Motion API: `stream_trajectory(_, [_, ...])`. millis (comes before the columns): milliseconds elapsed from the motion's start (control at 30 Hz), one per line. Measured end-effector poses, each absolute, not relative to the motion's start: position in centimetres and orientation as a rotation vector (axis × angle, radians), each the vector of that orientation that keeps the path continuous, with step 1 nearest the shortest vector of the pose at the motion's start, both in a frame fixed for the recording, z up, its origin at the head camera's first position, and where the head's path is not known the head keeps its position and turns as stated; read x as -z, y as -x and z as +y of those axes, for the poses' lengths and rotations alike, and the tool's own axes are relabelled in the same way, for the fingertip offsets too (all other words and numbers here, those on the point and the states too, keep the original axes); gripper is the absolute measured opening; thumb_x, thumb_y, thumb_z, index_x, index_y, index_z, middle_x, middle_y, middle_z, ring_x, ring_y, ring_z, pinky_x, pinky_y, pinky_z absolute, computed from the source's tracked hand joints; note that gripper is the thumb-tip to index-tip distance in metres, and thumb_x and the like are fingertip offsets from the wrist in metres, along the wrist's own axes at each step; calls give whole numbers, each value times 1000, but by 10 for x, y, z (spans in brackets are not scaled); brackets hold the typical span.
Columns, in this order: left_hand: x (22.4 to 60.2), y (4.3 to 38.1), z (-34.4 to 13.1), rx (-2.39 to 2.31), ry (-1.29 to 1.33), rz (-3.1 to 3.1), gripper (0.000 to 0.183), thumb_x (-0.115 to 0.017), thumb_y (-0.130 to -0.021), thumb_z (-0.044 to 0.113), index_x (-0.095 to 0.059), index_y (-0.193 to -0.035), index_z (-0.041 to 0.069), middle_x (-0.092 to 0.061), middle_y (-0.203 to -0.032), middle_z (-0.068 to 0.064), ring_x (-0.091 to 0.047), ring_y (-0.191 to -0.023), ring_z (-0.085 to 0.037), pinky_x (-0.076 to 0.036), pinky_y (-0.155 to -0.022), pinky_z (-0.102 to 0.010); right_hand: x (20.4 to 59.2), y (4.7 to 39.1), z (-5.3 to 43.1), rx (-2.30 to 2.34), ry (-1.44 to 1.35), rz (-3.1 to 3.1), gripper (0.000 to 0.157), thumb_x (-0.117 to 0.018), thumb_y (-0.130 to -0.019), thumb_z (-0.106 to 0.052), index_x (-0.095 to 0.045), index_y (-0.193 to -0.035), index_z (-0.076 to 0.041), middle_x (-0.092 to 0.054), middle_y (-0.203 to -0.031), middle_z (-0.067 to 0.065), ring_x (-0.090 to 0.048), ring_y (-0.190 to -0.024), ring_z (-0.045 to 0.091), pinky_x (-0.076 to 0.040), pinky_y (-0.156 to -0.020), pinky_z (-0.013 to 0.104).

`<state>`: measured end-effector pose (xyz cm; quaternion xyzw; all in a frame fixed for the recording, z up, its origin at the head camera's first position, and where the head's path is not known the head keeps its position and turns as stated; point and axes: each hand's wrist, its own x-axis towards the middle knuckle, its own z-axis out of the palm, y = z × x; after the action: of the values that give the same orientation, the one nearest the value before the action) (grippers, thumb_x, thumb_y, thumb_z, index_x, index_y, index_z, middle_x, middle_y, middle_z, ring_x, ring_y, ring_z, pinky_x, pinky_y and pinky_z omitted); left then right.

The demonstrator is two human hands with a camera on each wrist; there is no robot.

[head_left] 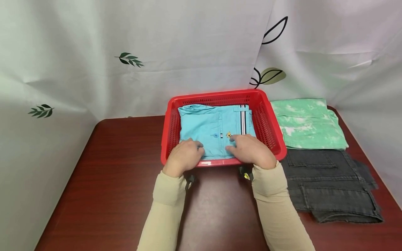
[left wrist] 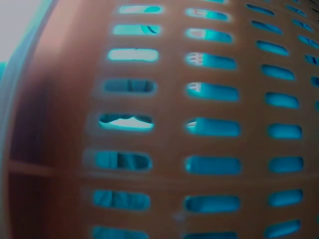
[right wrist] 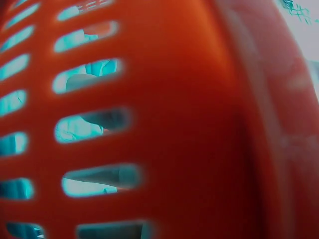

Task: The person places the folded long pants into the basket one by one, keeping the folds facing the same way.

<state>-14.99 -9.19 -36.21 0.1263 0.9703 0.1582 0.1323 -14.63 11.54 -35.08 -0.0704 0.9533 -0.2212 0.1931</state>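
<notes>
Folded light-blue shorts (head_left: 201, 123), with a button and a black-and-white side stripe, lie flat inside a red plastic basket (head_left: 216, 93). My left hand (head_left: 185, 157) reaches over the near rim and rests on their near left part. On the near right part rests my right hand (head_left: 249, 150), thumb and forefinger apart on the cloth. Each wrist view is filled by the slotted basket wall (left wrist: 169, 109), (right wrist: 184, 124), and blue cloth (left wrist: 214, 164) shows through the slots. Both hands' other fingers are largely hidden.
Right of the basket lie folded green-and-white tie-dyed cloth (head_left: 309, 122) and dark grey jeans (head_left: 329, 184), partly overlapping. The dark red wooden table (head_left: 119, 181) extends left and front. White curtains (head_left: 188, 52) with leaf prints stand behind and at both sides.
</notes>
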Motion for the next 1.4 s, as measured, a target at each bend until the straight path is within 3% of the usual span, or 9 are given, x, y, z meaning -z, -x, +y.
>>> stream_trajectory(133, [362,149,-92,-466,-343,2808,40,-45,-89,28,-62,-121,12,-58,-124,-6,-43,-125,-27,-34,-102,-43,351,146,116,618,198,2675,57,-61,-86,-36,-49,-134,-7,-59,-113,12,-54,-93,25,-50,-73,38])
stream_trajectory(467, [363,147,-91,-576,-235,2869,51,-53,-86,32,-52,-132,10,-54,-129,-6,-51,-114,-25,-40,-96,-46,347,143,118,651,150,2720,67,-61,-85,-38,-37,-140,-7,-58,-113,14,-54,-95,27,-51,-77,45])
stream_trajectory(600, [362,146,-91,-575,-247,2915,53,-55,-86,34,-51,-133,10,-55,-128,-8,-51,-115,-25,-42,-94,-47,342,140,118,653,156,2738,68,-61,-85,-39,-36,-141,-9,-57,-115,13,-54,-96,27,-50,-79,46])
stream_trajectory(900, [354,140,-90,-642,-323,3023,51,-60,-85,31,-52,-132,11,-53,-129,-8,-51,-117,-26,-43,-93,-46,328,134,119,746,197,2842,65,-59,-88,-40,-36,-142,-12,-47,-135,12,-48,-118,30,-43,-91,52])
stream_trajectory(1400, [343,131,-85,-674,-370,3069,50,-62,-84,31,-53,-130,13,-53,-129,-6,-52,-114,-24,-46,-90,-45,322,127,120,803,200,2941,63,-62,-87,-33,-37,-141,-12,-45,-136,12,-42,-124,31,-42,-92,53])
